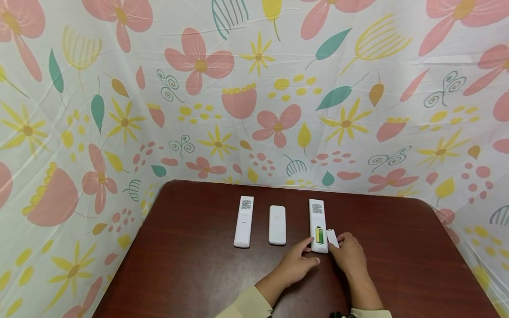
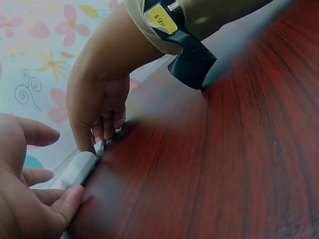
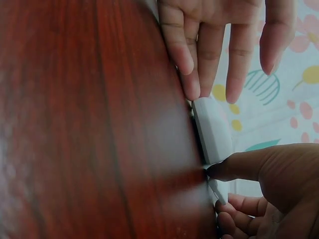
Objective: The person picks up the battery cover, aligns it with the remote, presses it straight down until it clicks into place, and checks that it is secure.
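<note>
A white remote control (image 1: 317, 221) lies back side up on the table, its battery compartment uncovered. Inside are batteries (image 1: 319, 235) in green and yellow-gold. My left hand (image 1: 293, 266) is at the remote's left edge, fingertips touching it and thumb held apart; the right wrist view shows its fingers (image 3: 211, 55) fairly straight against the remote's end (image 3: 212, 129). Just right of the remote, my right hand (image 1: 351, 255) pinches the small white battery cover (image 1: 332, 237) between thumb and fingers, low over the table. In the left wrist view my right hand (image 2: 99, 102) reaches down beside the remote.
Two more white remotes lie to the left on the dark wooden table (image 1: 191, 274): a long one (image 1: 244, 223) with a printed label and a shorter rounded one (image 1: 277, 225). Flower-patterned cloth (image 1: 254, 110) hangs behind and along the sides.
</note>
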